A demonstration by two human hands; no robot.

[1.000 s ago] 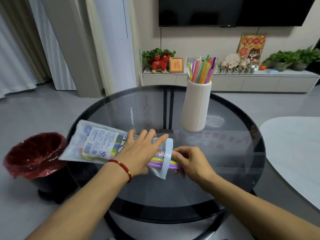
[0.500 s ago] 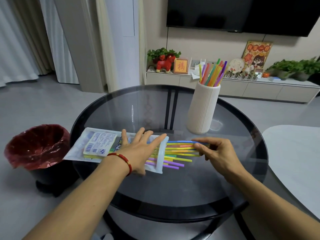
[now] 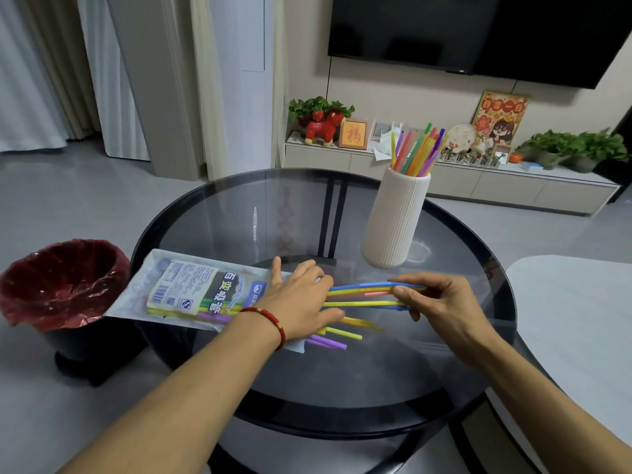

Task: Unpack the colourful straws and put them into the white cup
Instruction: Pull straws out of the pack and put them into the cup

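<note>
Presently: straws (image 3: 362, 295) leaving pack (image 3: 191, 292), cup (image 3: 393, 220) at 1 o'clock.
Left hand (image 3: 297, 295) flat, fingers spread, pins pack; right hand (image 3: 434, 299) pinches straws, likely sliding them free.

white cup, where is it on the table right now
In the head view the white cup stands upright on the far right part of the glass table, beyond the right hand, already holding straws.

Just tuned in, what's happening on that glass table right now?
A person is unpacking straws. The left hand presses flat on the clear plastic straw packet lying on the round dark glass table. The right hand pinches a bunch of colourful plastic straws partly drawn out of the packet's open end; a few yellow and purple loose straws poke out nearer the person. The ribbed white cup behind already holds a bundle of straws.
</note>
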